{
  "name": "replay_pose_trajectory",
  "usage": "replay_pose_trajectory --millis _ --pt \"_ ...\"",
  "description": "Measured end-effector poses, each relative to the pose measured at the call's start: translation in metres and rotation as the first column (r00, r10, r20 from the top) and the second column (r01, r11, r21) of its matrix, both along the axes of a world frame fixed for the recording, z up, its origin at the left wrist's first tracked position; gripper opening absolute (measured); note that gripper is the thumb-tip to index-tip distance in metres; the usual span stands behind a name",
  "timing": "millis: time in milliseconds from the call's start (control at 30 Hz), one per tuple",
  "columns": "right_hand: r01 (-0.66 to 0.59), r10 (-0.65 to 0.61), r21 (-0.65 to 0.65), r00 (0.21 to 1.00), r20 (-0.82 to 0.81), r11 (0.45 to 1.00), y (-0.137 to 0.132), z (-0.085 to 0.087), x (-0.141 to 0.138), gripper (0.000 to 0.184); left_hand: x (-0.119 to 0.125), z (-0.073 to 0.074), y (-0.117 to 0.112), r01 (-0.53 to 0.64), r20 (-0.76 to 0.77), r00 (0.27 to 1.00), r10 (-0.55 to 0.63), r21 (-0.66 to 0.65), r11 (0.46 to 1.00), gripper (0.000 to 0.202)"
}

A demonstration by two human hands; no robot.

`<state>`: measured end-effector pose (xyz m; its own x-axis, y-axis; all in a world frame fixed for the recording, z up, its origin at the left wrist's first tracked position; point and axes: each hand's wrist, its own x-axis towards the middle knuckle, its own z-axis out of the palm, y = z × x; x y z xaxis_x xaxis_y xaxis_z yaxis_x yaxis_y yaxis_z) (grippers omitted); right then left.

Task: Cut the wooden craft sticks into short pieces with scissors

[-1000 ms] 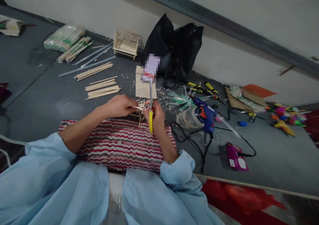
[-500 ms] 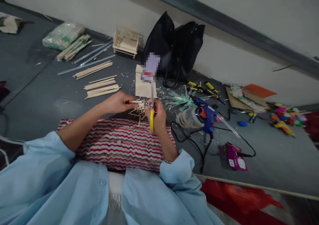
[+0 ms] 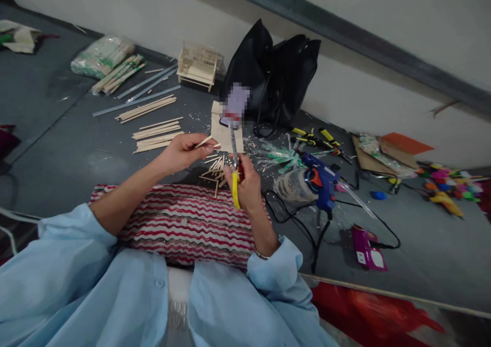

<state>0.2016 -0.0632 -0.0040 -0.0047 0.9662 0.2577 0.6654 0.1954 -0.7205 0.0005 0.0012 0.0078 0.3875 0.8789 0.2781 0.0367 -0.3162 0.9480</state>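
Observation:
My left hand (image 3: pixel 186 150) pinches a thin wooden stick (image 3: pixel 204 141), its end pointing toward the scissors. In my right hand (image 3: pixel 246 183) is a pair of scissors (image 3: pixel 235 189) with yellow handles, the blades pointing away from me. Below and between my hands lies a small heap of short cut sticks (image 3: pixel 218 169), against the far edge of a red-and-white striped cushion (image 3: pixel 180 224). Longer wooden sticks (image 3: pixel 157 136) lie in rows left of my hands. Beyond the scissors is a sheet of beige paper (image 3: pixel 226 138) with a blurred-out phone-like item (image 3: pixel 236 104) on it.
A black bag (image 3: pixel 276 76) and a small wooden model (image 3: pixel 196 68) stand by the wall. Right of me are a blue glue gun (image 3: pixel 324 183) on a clear jar (image 3: pixel 293 186), black cables, pliers (image 3: pixel 326 139) and a purple box (image 3: pixel 368 250). Packaged sticks (image 3: pixel 103 58) lie back left.
My left hand has lifted from the heap and moved slightly away from me, the stick now tilted. My right hand with the scissors has shifted slightly right. The view has shifted a little.

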Motion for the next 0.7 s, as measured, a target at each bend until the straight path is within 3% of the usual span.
replay_pose_trajectory --millis 167,700 --pt "-0.056 0.057 -0.027 0.997 0.061 0.998 -0.0032 0.0034 -0.0028 0.035 0.0021 -0.0013 -0.0002 -0.107 -0.014 0.994 0.108 0.054 0.993 0.044" --pt "-0.084 0.086 -0.023 0.989 0.117 0.996 -0.0042 0.0026 -0.0029 0.035 0.0020 -0.0022 -0.0008 -0.085 -0.018 0.996 0.089 0.171 0.982 0.037"
